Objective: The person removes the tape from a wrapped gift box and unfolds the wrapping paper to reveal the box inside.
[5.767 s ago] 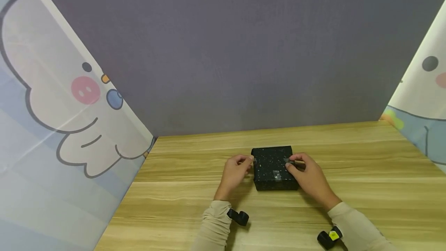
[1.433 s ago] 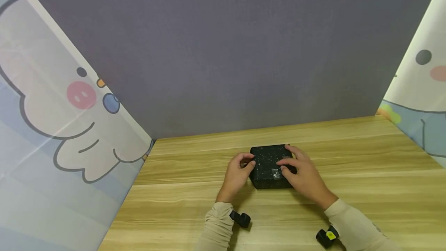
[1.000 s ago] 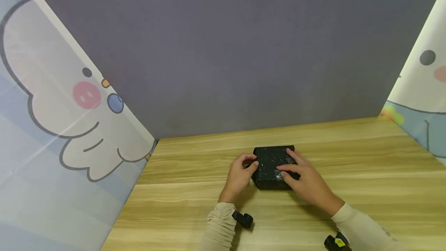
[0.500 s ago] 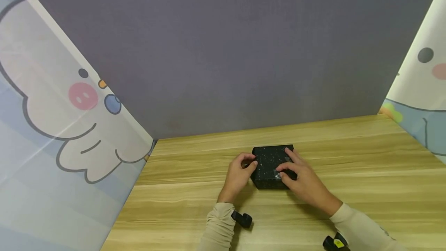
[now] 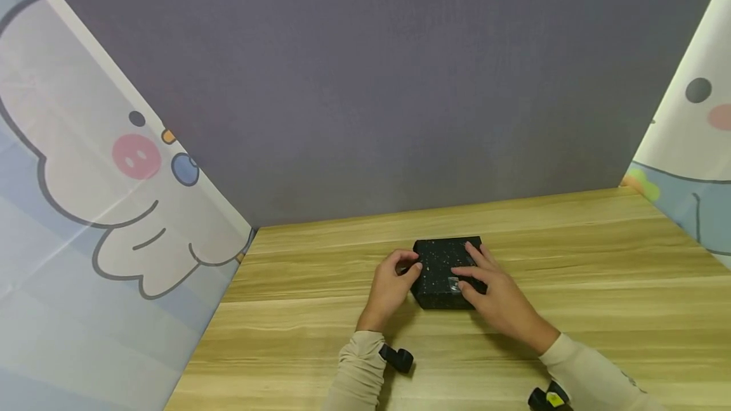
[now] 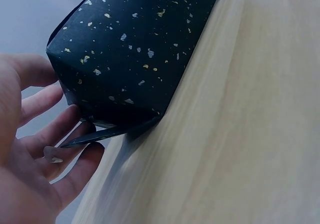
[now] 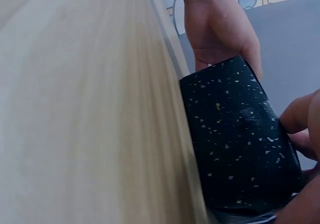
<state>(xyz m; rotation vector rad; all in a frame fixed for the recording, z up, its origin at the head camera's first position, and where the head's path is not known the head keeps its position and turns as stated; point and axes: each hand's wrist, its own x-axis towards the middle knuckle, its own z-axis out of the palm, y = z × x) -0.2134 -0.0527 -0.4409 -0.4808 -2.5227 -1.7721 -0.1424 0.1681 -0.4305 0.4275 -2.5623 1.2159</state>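
The black speckled box [image 5: 438, 257] sits on the wooden table [image 5: 285, 316] between the person's two hands. The right hand [image 5: 505, 302] lies over its top, fingers spread and touching the paper near a patch of tape [image 5: 454, 285]; light, even pressure there should steady it without denting. At the left end, a flap [image 6: 117, 132] juts out among the fingers of the left hand [image 5: 390, 285], a pale scrap [image 6: 52, 155] at its tip. Those fingers are bent and apart; whether they pinch the flap, I can't tell. I'd fold it square and smooth before pressing the tip down.
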